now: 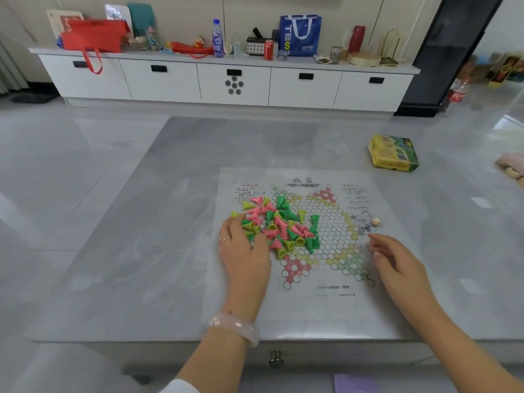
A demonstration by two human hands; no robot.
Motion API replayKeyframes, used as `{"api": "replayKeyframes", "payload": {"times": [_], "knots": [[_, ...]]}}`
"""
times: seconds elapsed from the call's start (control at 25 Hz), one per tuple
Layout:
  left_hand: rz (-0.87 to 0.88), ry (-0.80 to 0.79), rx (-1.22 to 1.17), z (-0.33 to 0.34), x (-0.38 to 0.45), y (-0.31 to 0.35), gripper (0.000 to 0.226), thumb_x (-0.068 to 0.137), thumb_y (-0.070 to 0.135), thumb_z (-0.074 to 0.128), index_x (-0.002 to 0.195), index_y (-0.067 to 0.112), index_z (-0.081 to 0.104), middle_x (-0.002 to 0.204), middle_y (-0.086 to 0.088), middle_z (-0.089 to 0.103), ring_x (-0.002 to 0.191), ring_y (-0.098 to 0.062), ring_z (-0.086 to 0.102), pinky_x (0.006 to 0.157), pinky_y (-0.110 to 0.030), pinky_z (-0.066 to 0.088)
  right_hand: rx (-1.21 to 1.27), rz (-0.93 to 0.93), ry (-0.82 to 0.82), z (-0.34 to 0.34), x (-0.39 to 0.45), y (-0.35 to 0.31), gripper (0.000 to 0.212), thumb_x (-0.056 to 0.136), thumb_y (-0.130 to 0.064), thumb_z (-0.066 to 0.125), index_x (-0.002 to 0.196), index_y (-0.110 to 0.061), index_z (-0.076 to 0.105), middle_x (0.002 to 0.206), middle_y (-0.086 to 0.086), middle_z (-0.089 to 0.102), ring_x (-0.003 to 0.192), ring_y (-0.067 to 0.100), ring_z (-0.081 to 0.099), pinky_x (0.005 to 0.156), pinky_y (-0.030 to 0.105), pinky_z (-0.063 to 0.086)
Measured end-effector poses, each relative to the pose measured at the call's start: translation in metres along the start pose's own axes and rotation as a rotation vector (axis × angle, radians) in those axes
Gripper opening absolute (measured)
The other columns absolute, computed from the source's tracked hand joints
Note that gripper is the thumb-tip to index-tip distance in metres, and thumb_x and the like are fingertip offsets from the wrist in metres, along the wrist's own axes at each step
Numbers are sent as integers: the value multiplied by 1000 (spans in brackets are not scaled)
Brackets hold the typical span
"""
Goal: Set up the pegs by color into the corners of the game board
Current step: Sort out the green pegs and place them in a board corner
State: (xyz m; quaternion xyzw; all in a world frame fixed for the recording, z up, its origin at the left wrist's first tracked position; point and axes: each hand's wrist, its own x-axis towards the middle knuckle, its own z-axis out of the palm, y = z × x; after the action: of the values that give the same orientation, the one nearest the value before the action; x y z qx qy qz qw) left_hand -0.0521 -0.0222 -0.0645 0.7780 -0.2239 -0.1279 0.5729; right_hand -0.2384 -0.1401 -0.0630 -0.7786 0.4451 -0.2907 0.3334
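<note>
Dozens of pegs (279, 226), pink, yellow and green, we note heaped on the game board's (300, 251) left half. Left hand (243, 251) rests on the heap's near-left edge, fingers spread. Right hand (394, 258) sits at the board's right edge, fingers loosely curled, pinching nothing.
</note>
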Motion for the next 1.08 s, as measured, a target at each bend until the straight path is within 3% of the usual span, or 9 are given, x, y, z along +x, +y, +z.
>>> {"api": "replayKeyframes", "payload": {"times": [0.2, 0.32, 0.44, 0.52, 0.6, 0.72, 0.84, 0.96, 1.08], "knots": [[2, -21, 36, 1, -1, 4, 50, 73, 25, 37, 122, 15, 47, 132, -9, 43, 125, -26, 38, 106, -48, 32, 1, 92, 64, 12, 7, -17, 31, 89, -6, 44, 115, -16, 58, 111, 2, 61, 102, 17, 55, 83, 23, 36], [1, -29, 57, 2, 0, 6, 50, 79, 24, 41, 127, 16, 43, 137, -10, 39, 128, -27, 35, 108, -48, 31, -58, -76, -69, 34, 22, -50, 28, 90, -11, 46, 113, -18, 59, 109, -7, 55, 93, 7, 51, 75, 16, 38], [1, 6, 26, -1, 3, 17, 44, 86, 13, 48, 130, 18, 42, 139, -5, 36, 126, -20, 37, 106, -33, 33, -238, -204, -175, 50, 39, -73, 25, 89, -18, 51, 111, -20, 61, 112, -5, 54, 98, 11, 49, 87, 25, 38], [-24, 13, -24, -8, 3, 30, 32, 89, 11, 46, 118, 22, 49, 130, 0, 42, 109, 2, 47, 85, -4, 36, -357, -175, -217, 49, 47, -74, 27, 88, -23, 52, 114, -22, 60, 121, 1, 54, 105, 18, 50, 92, 30, 37], [-61, -48, -91, -16, -1, 42, 23, 91, 11, 43, 108, 22, 54, 116, 3, 49, 78, 21, 51, 58, 5, 36, -371, -121, -288, 41, 46, -68, 36, 87, -30, 54, 122, -26, 52, 128, 5, 46, 103, 20, 52, 91, 31, 38], [-126, -114, -170, -24, -3, 51, 22, 92, 12, 41, 99, 23, 59, 100, 8, 58, 72, 8, 56, 54, -8, 41, -370, -85, -422, 37, 35, -63, 58, 83, -35, 60, 135, -31, 34, 135, 3, 34, 99, 15, 50, 88, 27, 37], [-188, -123, -254, -18, -2, 54, 25, 90, 10, 41, 88, 23, 62, 100, 1, 65, 78, -10, 58, 63, -20, 44, -445, -127, -481, 47, 31, -58, 69, 83, -35, 60, 141, -29, 23, 139, 0, 29, 115, 16, 44, 93, 27, 38], [-208, -181, -261, -6, -5, 58, 26, 89, 7, 41, 91, 20, 64, 98, -4, 67, 80, -15, 59, 71, -24, 47, -417, -180, -409, 56, 35, -54, 54, 84, -32, 60, 132, -23, 38, 127, -1, 38, 101, 12, 48, 86, 21, 40], [-204, -234, -263, 3, -3, 62, 27, 91, 7, 39, 91, 20, 63, 96, -4, 66, 77, -12, 58, 66, -21, 45, -358, -187, -362, 56, 40, -53, 31, 86, -19, 56, 117, -20, 51, 109, -4, 43, 80, 8, 44, 71, 17, 34]]}}
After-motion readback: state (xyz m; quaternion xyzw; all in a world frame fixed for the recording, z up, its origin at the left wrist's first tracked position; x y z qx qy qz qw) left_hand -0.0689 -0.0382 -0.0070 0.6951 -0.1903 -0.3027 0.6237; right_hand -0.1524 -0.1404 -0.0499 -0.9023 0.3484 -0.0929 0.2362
